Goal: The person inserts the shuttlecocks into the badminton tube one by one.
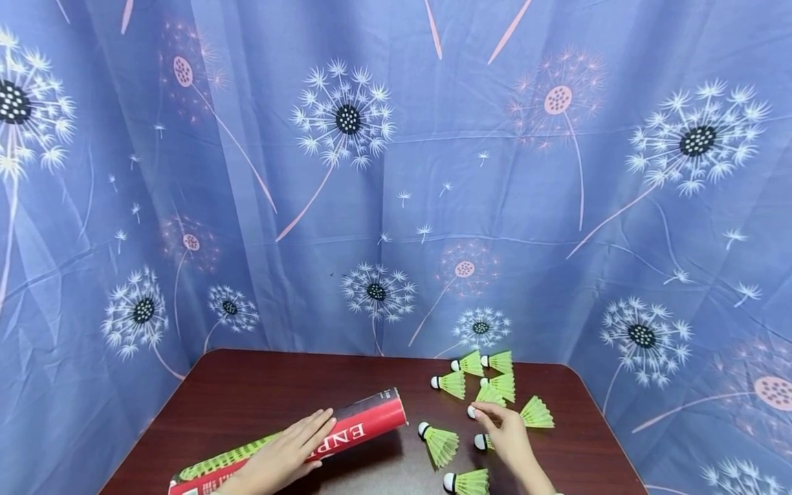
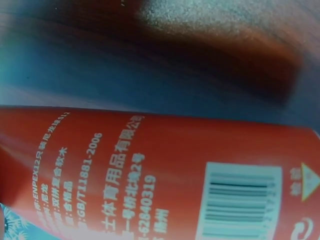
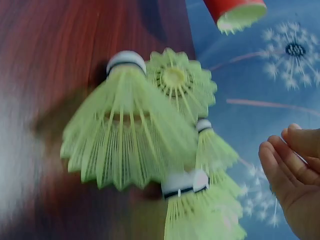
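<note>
Head view: white-lettered red tube (image 1: 365, 424)

Across the left half of the table surface (image 1: 359, 377) we see the tube (image 1: 374, 416) lying aslant, its right end near the middle; its left end seems to reach towards the near-left corner, outside our view. The left hand (image 1: 287, 445) rests on the tube. On the right half we find the shuttlecocks (image 1: 501, 388), several near the back edge, others before them, the right hand (image 1: 509, 434) among them, touching one. Behind the back edge hangs the curtain (image 1: 396, 199).
</note>
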Demonstrator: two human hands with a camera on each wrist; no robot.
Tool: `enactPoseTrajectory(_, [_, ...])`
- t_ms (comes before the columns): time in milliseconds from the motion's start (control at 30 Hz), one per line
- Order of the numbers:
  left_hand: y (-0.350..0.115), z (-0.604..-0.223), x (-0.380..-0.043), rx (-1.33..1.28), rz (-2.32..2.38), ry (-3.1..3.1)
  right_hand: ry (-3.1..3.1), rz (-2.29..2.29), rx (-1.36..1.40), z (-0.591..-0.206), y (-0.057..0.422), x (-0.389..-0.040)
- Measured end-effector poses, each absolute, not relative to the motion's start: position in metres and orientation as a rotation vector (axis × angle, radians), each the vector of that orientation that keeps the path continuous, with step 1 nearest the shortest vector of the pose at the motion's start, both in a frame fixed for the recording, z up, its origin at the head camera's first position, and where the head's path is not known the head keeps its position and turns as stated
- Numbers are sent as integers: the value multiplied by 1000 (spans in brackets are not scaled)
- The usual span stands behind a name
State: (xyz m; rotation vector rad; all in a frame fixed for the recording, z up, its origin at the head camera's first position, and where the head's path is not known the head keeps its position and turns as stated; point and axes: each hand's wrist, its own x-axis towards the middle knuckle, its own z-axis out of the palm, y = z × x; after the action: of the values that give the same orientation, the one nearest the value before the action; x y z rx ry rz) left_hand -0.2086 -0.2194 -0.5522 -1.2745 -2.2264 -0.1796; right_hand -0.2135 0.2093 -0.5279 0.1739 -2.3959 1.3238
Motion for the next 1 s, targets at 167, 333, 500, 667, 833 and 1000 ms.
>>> enactPoseTrajectory(167, [-219,-551,-208,-1258,-177,-2225,-2367,1214,167,-530,227,-208])
enactPoseTrajectory(333, [-217,-551,-209,-1249,-159,-2213,-2378,1082,99,-534,244,-203])
enactPoseTrajectory(500, [-219,-552,-210,-1249,-165,-2229,-2408,982,3,-538,259,-198])
enactPoseTrajectory(667, [-219,-552,-210,-1254,-161,-2268,-2464,999,-100,-542,271,-193])
enactPoseTrajectory(833, [-219,-552,-212,-1251,-172,-2245,-2488,999,-139,-548,276,-191])
enactPoseTrajectory(1000, [-221,-553,-213,-1257,-167,-2230,-2581,1060,-167,-552,277,-193])
